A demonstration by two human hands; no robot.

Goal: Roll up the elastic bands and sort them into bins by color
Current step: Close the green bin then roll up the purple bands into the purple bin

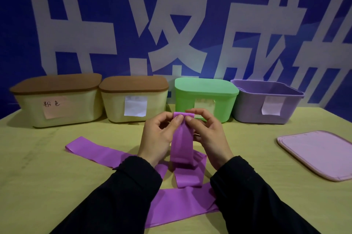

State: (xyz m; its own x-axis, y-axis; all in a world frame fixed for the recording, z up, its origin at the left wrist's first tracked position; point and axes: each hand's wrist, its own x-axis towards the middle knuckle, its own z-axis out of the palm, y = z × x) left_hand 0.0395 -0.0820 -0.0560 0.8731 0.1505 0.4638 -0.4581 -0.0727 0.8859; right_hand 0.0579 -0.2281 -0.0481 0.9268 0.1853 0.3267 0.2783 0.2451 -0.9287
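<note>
Purple elastic band [182, 138]: top end pinched by left hand [159, 136] and right hand [208, 134]; long axis hangs toward table's near edge; open purple bin [266, 108] far right.

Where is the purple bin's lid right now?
Head view: the lid lies flat on the table at far right, in front of the open purple bin.

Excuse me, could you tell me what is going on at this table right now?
A person in dark sleeves is starting to roll a long purple elastic band. The left hand and right hand pinch its top end, while the rest trails loose over the yellow-green table. Behind stand four bins; only the open lilac plastic bin at the right is uncovered, its flat lilac lid lying on the table nearby. The roll is barely begun.
</note>
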